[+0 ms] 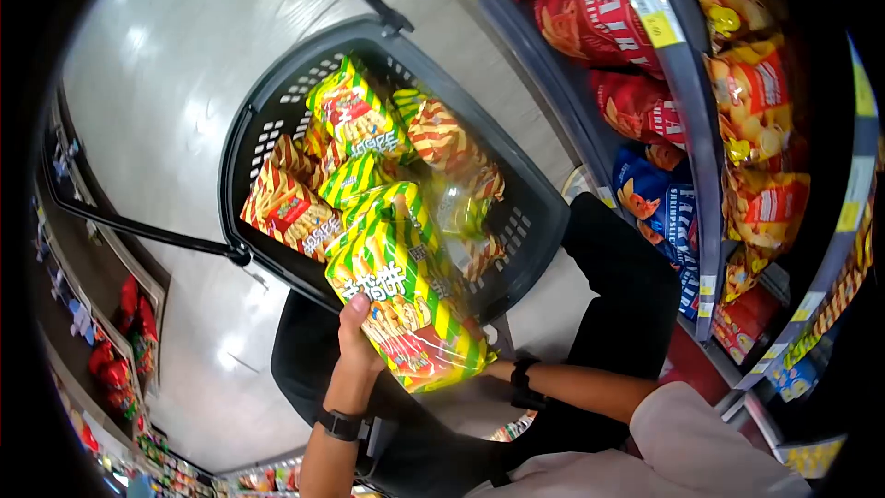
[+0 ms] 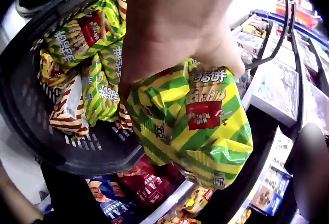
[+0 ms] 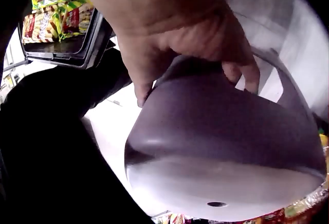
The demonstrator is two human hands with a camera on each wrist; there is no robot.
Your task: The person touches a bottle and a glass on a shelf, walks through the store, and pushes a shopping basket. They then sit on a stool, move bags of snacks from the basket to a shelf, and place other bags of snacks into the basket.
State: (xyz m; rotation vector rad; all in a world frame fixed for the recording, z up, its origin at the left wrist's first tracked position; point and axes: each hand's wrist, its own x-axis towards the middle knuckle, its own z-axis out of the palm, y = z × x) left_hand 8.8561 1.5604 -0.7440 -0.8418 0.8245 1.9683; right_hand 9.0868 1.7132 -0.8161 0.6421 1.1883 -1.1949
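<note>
My left hand (image 1: pixel 358 339) grips green-and-yellow striped snack bags (image 1: pixel 419 337) at the near edge of the basket, its thumb over the front one. In the left wrist view, two such bags (image 2: pixel 213 126) hang side by side below that hand. Inside the black shopping basket (image 1: pixel 241 161) lie more striped bags, green-yellow ones (image 1: pixel 355 111) and red-and-cream ones (image 1: pixel 288 207). My right hand (image 3: pixel 190 39) curls its fingers over the edge of a smooth purplish-grey plastic piece (image 3: pixel 216 126) with a small round hole; its kind I cannot tell. The front bag hides most of this hand in the head view.
To the right stand shelves with red chip bags (image 1: pixel 590 23), blue bags (image 1: pixel 659 212) and yellow bags (image 1: pixel 761 101). Dark-clothed legs (image 1: pixel 618 304) flank the basket's near side. The basket's black handle (image 1: pixel 138 226) sticks out left over the grey floor (image 1: pixel 184 111).
</note>
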